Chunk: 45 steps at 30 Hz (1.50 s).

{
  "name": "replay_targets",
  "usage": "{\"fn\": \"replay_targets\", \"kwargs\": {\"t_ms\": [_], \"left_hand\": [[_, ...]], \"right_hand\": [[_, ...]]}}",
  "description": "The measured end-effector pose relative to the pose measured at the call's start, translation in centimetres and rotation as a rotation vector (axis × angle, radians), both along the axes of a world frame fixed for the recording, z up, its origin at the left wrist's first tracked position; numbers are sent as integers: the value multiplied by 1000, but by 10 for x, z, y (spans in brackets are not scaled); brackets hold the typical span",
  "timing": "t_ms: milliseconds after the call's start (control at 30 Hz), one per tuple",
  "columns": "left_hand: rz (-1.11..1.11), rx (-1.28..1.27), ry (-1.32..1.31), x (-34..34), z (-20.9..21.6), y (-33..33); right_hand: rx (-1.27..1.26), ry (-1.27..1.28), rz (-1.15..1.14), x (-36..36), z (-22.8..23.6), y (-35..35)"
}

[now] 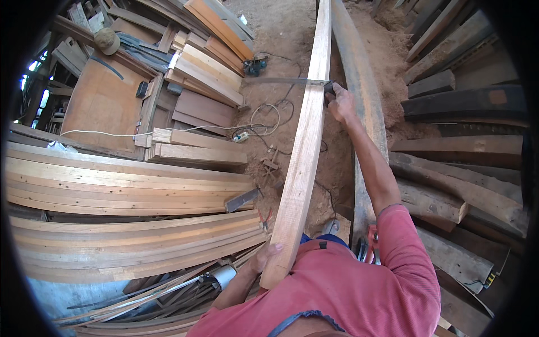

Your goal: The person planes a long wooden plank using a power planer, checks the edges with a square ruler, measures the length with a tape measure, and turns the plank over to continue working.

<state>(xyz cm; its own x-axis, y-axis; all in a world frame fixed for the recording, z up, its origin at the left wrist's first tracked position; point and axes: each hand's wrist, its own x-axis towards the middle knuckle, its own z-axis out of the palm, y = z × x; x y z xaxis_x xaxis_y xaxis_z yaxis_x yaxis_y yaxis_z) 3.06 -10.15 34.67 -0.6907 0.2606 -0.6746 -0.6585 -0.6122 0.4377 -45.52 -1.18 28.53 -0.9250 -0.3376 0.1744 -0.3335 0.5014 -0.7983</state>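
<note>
We are apparently crosscutting, right hand [340, 103] clamped on the handsaw [275, 81], left hand [264, 258] gripping the plank [303, 151] near its end, next stroke needing steady support.

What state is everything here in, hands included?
Left hand: gripping the near left edge of the pale timber.
Right hand: closed on the dark handle of the long-bladed tool.
Long-bladed tool: laid across the timber, blade extending past its left edge.
Pale timber: unpainted.
Pale cable: loosely looped at one end.
Narrow boards: lined up side by side.
</note>
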Motion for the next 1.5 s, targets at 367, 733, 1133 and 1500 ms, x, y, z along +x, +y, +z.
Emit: {"fn": "replay_targets", "kwargs": {"t_ms": [367, 733, 1133, 1500], "left_hand": [[36, -69, 56, 4, -24, -7], [379, 198, 228, -90, 14, -4], [252, 622, 525, -202, 100, 98], [147, 841, 897, -262, 202, 135]], "right_hand": [[-336, 52, -146, 6, -19, 35], [445, -79, 77, 124, -138, 224], [860, -530, -109, 223, -225, 308], [390, -316, -499, 325, -123, 372]]}}
